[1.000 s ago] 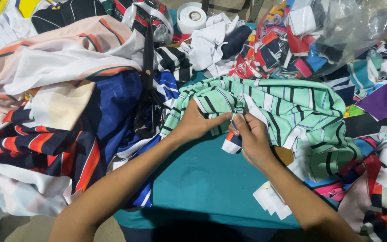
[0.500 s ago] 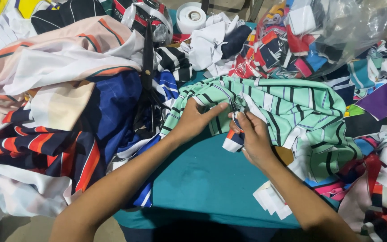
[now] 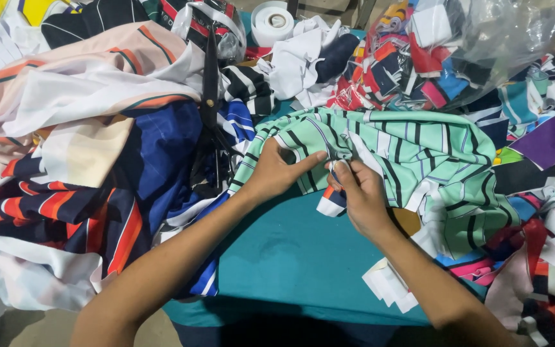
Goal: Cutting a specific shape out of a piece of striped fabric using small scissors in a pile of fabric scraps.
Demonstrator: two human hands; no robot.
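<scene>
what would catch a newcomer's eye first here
The mint green striped cloth at the middle, spread over a teal table, with the left hand pressing on it and the right hand pinching a small piece at its edge. Heaps of coloured scraps crowd the back right, and a white tape roll sits at the top.

- Seen from my head camera: two bare forearms, with no sleeves in view anywhere along them.
- My left hand (image 3: 274, 173) is uncovered, with no glove, ring or bracelet that I can make out.
- My right hand (image 3: 361, 196) is likewise uncovered, its wrist plain and without a watch or band.
- Fingernails look short and unpainted, though they are small in the frame.
</scene>
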